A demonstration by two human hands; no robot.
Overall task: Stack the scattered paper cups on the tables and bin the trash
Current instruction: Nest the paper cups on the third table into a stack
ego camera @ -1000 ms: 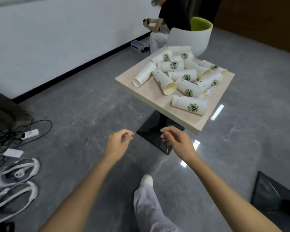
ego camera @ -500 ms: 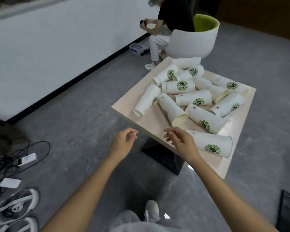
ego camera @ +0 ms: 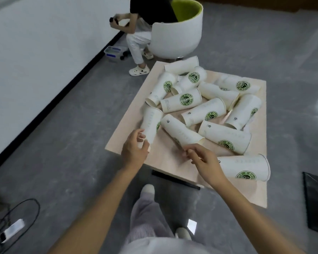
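Paper cups (ego camera: 182,101) along near edge of table (ego camera: 163,160); right hand (ego camera: 204,162) loose, empty; left hand (ego camera: 134,153), grip unclear.

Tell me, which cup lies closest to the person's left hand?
The leftmost cup, by the table's left edge: its mouth is at the left hand; others lie farther off.

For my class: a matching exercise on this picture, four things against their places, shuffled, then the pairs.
1 white tub chair with green lining
2 clear plastic box
3 white power strip
4 white paper cups with green logos

A lying sideways on the light wooden table
B on the floor among black cables
C beyond the table, a person seated in it
D on the floor beside the black skirting

Pairs: 1-C, 2-D, 3-B, 4-A.
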